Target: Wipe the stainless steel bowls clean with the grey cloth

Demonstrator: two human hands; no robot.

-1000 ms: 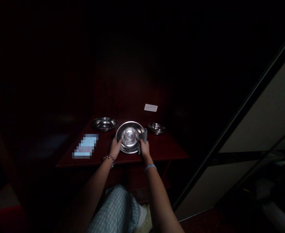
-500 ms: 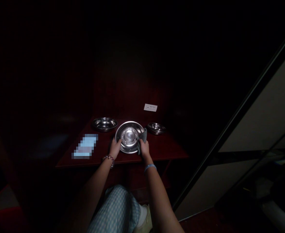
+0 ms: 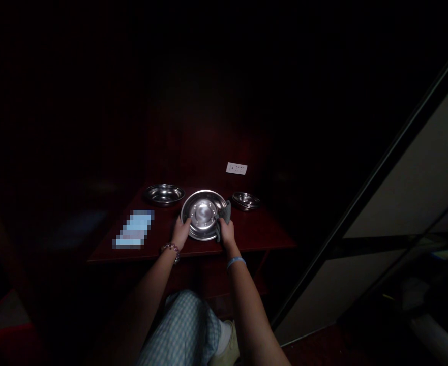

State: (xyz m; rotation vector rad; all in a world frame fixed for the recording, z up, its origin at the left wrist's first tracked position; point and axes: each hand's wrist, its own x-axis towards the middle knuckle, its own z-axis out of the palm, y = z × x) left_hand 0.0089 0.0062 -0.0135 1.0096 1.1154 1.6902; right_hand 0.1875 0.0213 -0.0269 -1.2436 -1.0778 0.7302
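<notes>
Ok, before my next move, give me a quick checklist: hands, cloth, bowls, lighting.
1. Left hand gripping the held bowl: ok, thumb inside the rim.
2. Right hand holding the gray cloth at the bowl's right side: ok.
3. Left bowl open side up on the table: ok.
4. Right bowl apart from right hand: ok.
5. Held bowl's inside dry: cannot tell.
6. Lighting: not ok, dim.

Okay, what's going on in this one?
At a dark red table, a person holds a metal bowl tilted toward themselves. The left hand grips its left side directly; the right hand holds a grey cloth against its right side. Another bowl stands farther back on the left, smaller metal dishware on the right.
</notes>
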